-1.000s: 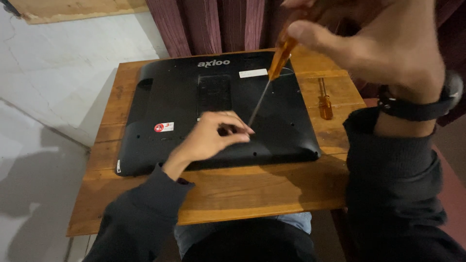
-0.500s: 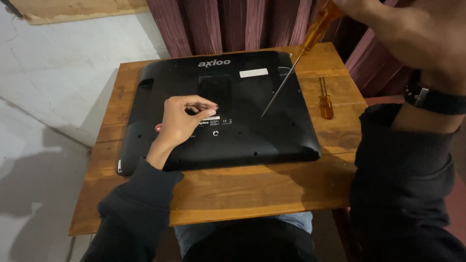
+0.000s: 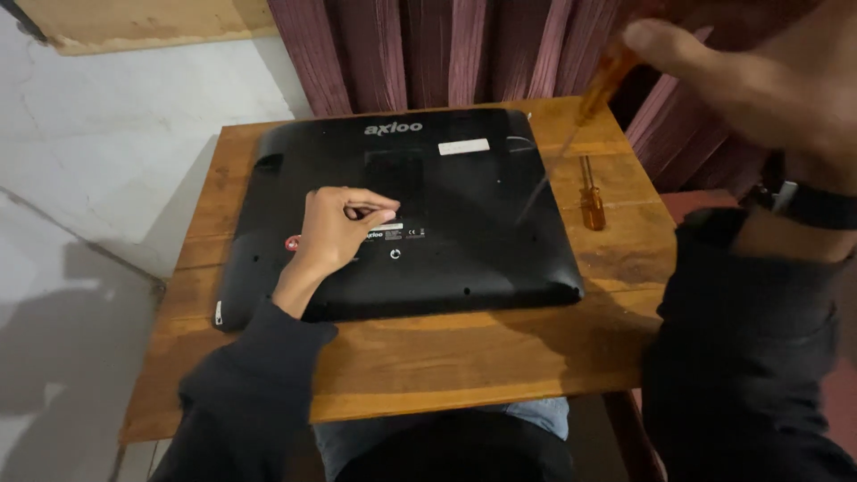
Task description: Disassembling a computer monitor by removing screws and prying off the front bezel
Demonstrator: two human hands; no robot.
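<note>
Left hand (image 3: 337, 228): rests on the black back panel, left of its middle, thumb and fingertips pinched together; what sits between them is too small to tell.
Right hand (image 3: 759, 89): raised at the far right, close to the camera, gripping the orange handle of a long screwdriver.
Long screwdriver (image 3: 571, 134): slanted down and to the left, its thin shaft blurred, the tip over the right part of the panel; whether it touches cannot be told.
Black panel (image 3: 464, 223): the flat back of a monitor-like device, lying face down and covering most of the table top, its near edge parallel to the table's near edge.
White label (image 3: 463, 146): a small pale rectangle near the panel's far edge, right of the pale logo lettering.
Red sticker (image 3: 293, 243): a small round red mark just left of the left hand, partly hidden by it.
Small white label (image 3: 393, 228): a narrow strip beside the pinched fingertips, with tiny pale marks printed below it.
Second screwdriver (image 3: 590, 196): short, orange-handled, lying on the wood just right of the panel.
Table (image 3: 428, 357): brown wooden planks, bare along the near side.
Wristwatch (image 3: 803, 201): dark band on the right wrist, above a dark sleeve.
Curtain (image 3: 446, 54): maroon pleats behind the table's far edge.
</note>
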